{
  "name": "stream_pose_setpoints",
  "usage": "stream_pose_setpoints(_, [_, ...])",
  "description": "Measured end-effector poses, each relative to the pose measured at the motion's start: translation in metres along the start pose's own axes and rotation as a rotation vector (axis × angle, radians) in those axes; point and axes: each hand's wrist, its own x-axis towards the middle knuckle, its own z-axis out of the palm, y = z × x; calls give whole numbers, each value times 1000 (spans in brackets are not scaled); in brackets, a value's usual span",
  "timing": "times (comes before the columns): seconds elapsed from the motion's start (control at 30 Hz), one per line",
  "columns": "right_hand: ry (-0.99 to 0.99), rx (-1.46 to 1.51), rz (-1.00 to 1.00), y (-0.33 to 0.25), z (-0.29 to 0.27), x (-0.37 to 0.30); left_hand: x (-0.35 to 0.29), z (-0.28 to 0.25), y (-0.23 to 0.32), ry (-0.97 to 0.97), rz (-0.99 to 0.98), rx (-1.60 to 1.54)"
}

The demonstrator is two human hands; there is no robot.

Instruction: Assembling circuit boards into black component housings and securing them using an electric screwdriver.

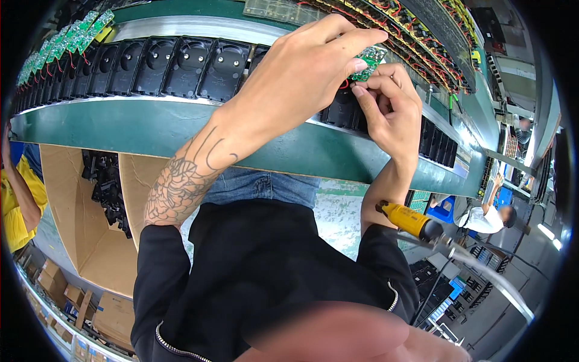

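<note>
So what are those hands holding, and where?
The left hand holds a green circuit board, thumb on its left side. The right hand is at its lower edge; its grip is unclear.

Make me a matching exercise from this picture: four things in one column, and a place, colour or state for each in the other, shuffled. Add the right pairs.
Things
1. Circuit board nearest the hands
2. Black plastic housings
3. Cylindrical tool
4. Cardboard box

Places, colours, states
A. Yellow with a black end
B. Open, with black parts inside
C. At the fingertips of the left hand and right hand
D. Lined up in a row along the green bench

Right pairs: 1-C, 2-D, 3-A, 4-B
</note>
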Motion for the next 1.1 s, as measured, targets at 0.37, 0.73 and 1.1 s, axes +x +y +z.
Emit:
stream_pose_setpoints(0.37, [11, 21, 29, 3, 1, -1, -2, 1, 1, -12, -42, 3])
stream_pose_setpoints(0.73, [-78, 25, 28, -3, -7, -1, -7, -2, 0, -20, -53, 34])
stream_pose_setpoints(1.1, [-253, 746, -300, -20, -11, -33, -7, 0, -2, -37, -38, 41])
